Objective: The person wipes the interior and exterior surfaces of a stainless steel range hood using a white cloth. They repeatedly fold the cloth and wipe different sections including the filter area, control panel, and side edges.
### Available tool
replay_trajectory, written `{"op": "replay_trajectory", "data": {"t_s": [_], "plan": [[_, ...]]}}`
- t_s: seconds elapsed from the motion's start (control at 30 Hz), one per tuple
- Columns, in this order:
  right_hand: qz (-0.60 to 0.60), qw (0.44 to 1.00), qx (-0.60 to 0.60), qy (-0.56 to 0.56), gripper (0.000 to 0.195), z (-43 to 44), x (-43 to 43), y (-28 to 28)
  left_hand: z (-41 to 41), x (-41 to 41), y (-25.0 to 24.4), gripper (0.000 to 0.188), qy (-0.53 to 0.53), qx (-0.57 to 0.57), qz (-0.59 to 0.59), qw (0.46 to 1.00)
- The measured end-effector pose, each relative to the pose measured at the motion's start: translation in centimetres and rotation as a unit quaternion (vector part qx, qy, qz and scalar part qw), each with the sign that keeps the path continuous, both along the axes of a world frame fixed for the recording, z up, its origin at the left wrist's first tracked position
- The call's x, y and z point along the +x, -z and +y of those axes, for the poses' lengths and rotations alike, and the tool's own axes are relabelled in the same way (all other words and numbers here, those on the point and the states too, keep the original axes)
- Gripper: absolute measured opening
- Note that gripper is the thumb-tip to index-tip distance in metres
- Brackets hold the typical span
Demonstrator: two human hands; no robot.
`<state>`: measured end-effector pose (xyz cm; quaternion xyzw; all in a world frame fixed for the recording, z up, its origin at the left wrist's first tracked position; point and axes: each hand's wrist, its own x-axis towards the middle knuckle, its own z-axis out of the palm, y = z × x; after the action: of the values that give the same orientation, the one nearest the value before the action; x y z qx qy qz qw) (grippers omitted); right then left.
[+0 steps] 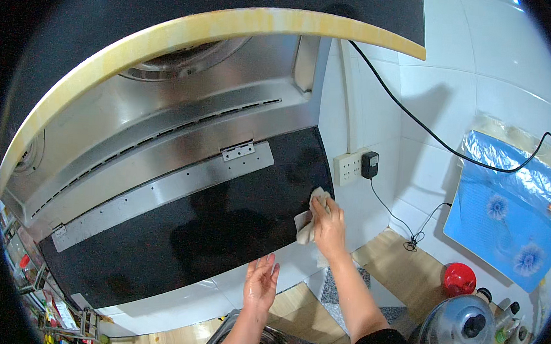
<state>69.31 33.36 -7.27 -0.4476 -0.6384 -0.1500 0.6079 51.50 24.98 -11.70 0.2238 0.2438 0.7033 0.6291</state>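
My right hand (329, 226) holds a pale cloth (306, 232) against the right end of a dark glossy panel (235, 216), hinged below the metal underside of a range hood (166, 115). At the panel's lower edge my left hand (261, 281) is raised, palm up, fingers apart and holding nothing; whether its fingertips touch the panel I cannot tell. Under my left forearm is a gas stove (273, 342), partly hidden.
A power strip (347, 170) with a black adapter (370, 165) is on the tiled wall. A black cable (427, 128) hangs at the right, near a blue flowered board (502, 212). A lidded pot (456, 328), a red bowl (459, 279) and bottles stand lower right; a rack (33, 285) is at left.
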Motion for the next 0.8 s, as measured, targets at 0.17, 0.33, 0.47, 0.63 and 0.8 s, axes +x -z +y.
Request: {"op": "replay_trajectory", "data": {"t_s": [0.17, 0.33, 0.47, 0.63, 0.8], "plan": [[0.029, 0.993, -0.069, -0.087, 0.043, -1.5, 1.2, 3.2, 1.0, -0.9, 1.0, 0.024, 0.000, -0.023, -0.055, 0.998], [0.134, 0.975, -0.094, -0.148, 0.040, -2.8, 2.7, 2.0, 0.2, -1.2, -0.3, 0.022, -0.060, 0.000, -0.046, 0.997], [-0.005, 0.993, -0.113, 0.022, 0.044, -3.3, -1.4, 0.0, 0.1, -0.7, -0.8, 0.026, -0.060, 0.019, -0.047, 0.997], [-0.025, 0.988, -0.128, 0.078, 0.049, -5.5, -9.8, 0.3, 1.9, -2.2, 1.4, 0.053, -0.027, 0.001, 0.009, 1.000], [-0.135, 0.991, 0.010, -0.021, 0.053, -5.7, -10.2, 1.1, 0.3, -2.6, -0.8, 0.085, -0.030, -0.037, -0.078, 0.996]]}}
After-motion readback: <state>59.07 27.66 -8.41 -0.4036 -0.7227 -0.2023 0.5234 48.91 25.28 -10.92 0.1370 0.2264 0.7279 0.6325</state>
